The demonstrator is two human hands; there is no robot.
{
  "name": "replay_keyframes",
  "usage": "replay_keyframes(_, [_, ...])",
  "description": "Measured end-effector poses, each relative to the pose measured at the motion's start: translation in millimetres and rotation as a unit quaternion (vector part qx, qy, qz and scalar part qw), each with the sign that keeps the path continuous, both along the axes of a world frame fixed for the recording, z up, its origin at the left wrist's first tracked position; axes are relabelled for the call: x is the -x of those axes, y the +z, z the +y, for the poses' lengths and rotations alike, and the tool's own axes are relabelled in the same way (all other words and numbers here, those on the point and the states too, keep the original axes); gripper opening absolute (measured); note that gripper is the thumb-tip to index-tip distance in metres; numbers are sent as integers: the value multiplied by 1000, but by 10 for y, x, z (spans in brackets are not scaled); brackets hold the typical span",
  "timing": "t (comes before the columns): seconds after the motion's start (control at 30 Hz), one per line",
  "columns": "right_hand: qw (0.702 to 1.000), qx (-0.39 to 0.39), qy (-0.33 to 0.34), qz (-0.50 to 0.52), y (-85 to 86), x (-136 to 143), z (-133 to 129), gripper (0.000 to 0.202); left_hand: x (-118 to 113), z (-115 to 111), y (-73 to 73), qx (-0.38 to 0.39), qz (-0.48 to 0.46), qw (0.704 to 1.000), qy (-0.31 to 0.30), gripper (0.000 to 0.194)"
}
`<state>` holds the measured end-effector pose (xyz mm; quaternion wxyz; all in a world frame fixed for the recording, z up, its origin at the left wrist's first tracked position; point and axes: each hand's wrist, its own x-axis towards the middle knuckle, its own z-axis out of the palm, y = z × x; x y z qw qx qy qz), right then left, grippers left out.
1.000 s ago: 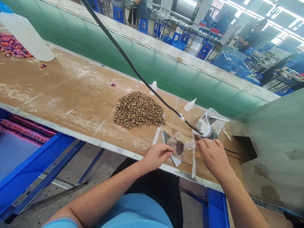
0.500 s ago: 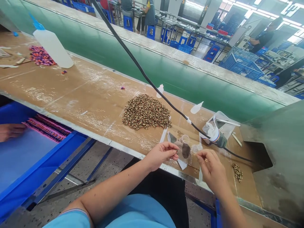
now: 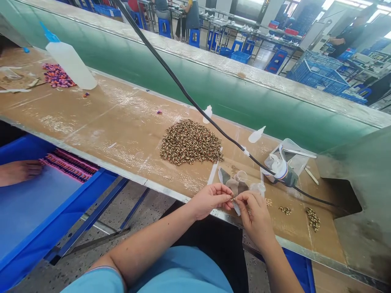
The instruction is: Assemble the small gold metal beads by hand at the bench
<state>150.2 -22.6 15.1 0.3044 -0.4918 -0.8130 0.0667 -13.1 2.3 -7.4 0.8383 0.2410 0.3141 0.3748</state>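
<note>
My left hand [image 3: 213, 201] pinches a small gold-and-dark piece [image 3: 231, 198] between thumb and fingertips, near the table's front edge. My right hand [image 3: 255, 211] is closed in a pinch right against it; whatever lies between its fingertips is too small to make out. Just beyond my hands are small clear cups [image 3: 240, 176] and a dark-stained patch [image 3: 232, 185] on the table. A large heap of similar gold-and-dark pieces [image 3: 191, 142] lies to the left. Smaller groups sit on the right: pale gold bits [image 3: 268, 202], a few pieces [image 3: 285, 210] and a little pile [image 3: 313, 219].
A black cable [image 3: 183, 91] hangs across the view to a wrapped tool [image 3: 285, 175] by a clear tray [image 3: 297, 160]. Small white bottles [image 3: 257, 134] and a large squeeze bottle [image 3: 71, 65] stand or lie behind. Another person's hand [image 3: 20, 173] rests at a blue tray [image 3: 76, 211] on the left.
My right hand has moved left, from beside the clear cup to my left fingertips. My left hand keeps its pinch. The view has shifted slightly.
</note>
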Motion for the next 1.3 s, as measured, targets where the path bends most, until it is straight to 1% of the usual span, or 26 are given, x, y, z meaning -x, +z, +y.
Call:
replay_keyframes(0.27, [1000,6,-6,-22,-7,-10,8,12,-4,-1,-3,-2,7,1000,-6,42])
replay_keyframes(0.5, [999,-17,7,-44,-9,-12,14,12,-1,5,18,-3,15,1000,-12,44])
replay_keyframes(0.63, [999,-14,18,-42,-7,-21,20,11,6,7,30,-8,27,999,-18,43])
replay_keyframes(0.83, [999,2,29,-21,-34,-25,19,11,6,3,5,-12,28,999,-23,42])
replay_keyframes(1.03, [1000,-21,-14,-5,-30,40,-22,10,10,2,-3,-3,11,1000,-10,42])
replay_keyframes(1.13, [999,-38,-38,4,-43,70,-61,12,12,-2,1,-1,3,1000,3,39])
replay_keyframes(1.2, [997,-58,-40,6,-66,82,-92,17,13,-3,1,-2,-1,1000,10,37])
replay_keyframes(1.3, [996,-85,-21,10,-106,96,-131,26,12,0,-3,-6,-2,1000,10,37])
